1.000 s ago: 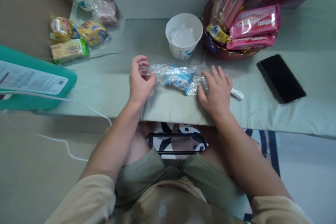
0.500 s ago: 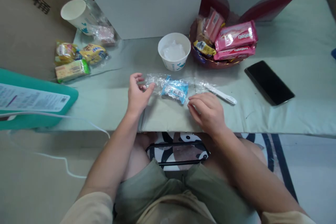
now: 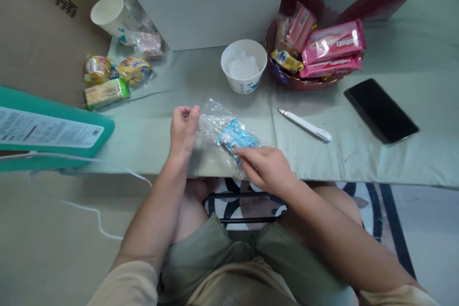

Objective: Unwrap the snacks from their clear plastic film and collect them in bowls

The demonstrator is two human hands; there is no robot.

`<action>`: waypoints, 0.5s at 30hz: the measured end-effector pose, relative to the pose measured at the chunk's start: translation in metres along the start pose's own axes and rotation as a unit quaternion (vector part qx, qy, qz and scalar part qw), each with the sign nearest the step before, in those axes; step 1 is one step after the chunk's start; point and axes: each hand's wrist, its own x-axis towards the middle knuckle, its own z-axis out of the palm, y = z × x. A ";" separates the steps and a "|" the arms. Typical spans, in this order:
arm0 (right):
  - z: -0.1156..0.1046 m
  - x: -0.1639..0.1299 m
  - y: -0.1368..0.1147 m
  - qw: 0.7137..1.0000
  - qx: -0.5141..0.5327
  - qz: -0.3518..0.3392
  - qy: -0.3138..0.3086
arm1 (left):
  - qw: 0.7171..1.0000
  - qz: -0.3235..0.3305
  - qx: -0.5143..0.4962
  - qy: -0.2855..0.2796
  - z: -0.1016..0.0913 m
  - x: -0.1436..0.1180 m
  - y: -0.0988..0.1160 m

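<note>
A clear plastic bag is stretched between my two hands near the front of the table, with a small blue snack packet in or on it; I cannot tell which. My left hand pinches the bag's left edge between thumb and fingers. At the packet's lower right corner, my right hand is closed, fingertips over the blue wrapper and the plastic around it. To the right lies a white utility knife with a short tip showing. Behind the bag stands a paper cup holding crumpled clear plastic.
A bowl of pink and yellow snack packs stands at the back right, near a black phone. At left are several wrapped snacks, another paper cup and a green container with a white cable. Cardboard boxes stand behind.
My left hand has closed on the bag's edge. The bag and blue packet have shifted toward me and turned, leaving the knife uncovered. My right hand has moved left onto the packet's corner.
</note>
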 end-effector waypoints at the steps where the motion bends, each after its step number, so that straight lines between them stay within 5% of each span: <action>1: 0.000 0.003 0.002 0.999 -0.007 0.020 0.031 | 1.000 -0.026 0.011 0.006 -0.002 -0.004 0.004; 7: 0.011 0.019 0.002 0.986 -0.118 0.109 0.040 | 0.985 -0.140 0.080 -0.061 -0.007 -0.021 0.031; 11: 0.020 0.021 -0.003 0.976 -0.154 0.155 0.010 | 0.974 -0.174 -0.086 -0.115 -0.001 -0.027 0.043; 15: 0.022 0.023 -0.003 0.976 -0.135 0.172 0.022 | 0.954 -0.169 -0.229 -0.092 0.008 -0.026 0.050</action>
